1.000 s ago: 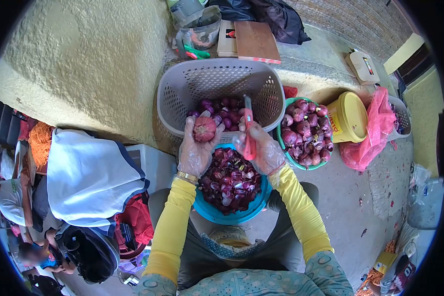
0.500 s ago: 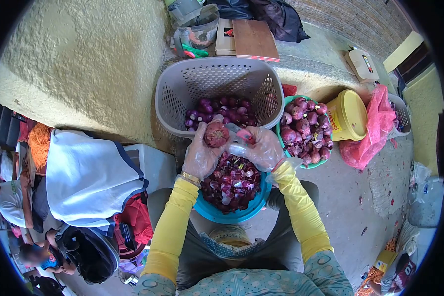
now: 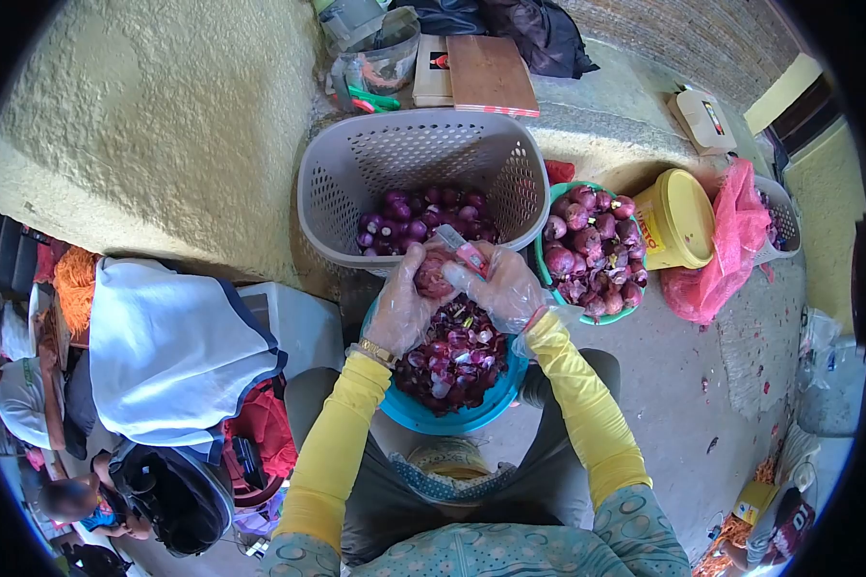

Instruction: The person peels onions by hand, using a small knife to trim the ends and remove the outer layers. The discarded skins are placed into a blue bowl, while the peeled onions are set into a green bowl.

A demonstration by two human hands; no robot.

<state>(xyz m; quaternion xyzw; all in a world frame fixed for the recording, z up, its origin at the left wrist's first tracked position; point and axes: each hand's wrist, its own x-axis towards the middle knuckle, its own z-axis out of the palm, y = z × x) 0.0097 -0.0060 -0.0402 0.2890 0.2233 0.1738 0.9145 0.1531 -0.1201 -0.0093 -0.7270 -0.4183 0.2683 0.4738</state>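
Note:
In my gloved left hand (image 3: 397,310) is a red onion (image 3: 434,277), held with the fingers wrapped round it. My right hand (image 3: 507,290), also in a clear plastic glove, grips a small pink-and-pale tool (image 3: 469,254) with its thumb against the onion. Both hands are close together over a blue basin (image 3: 452,421) filled with dark red onion skins (image 3: 452,361). Just beyond them stands a grey perforated basket (image 3: 423,144) with shiny peeled onions (image 3: 409,219) at the bottom. A green basin (image 3: 606,320) heaped with unpeeled onions (image 3: 595,245) is to the right.
Beside the green basin are a yellow bucket (image 3: 688,221) and a pink mesh sack (image 3: 698,288). A white cloth (image 3: 178,346) drapes over things at left, near a rough wall (image 3: 164,125). A brown board (image 3: 494,75) lies behind the basket. Other people are at far left.
My right hand has moved left and in against the onion, its tool now angled over the onion's upper right. The onion has shifted slightly nearer and to the right.

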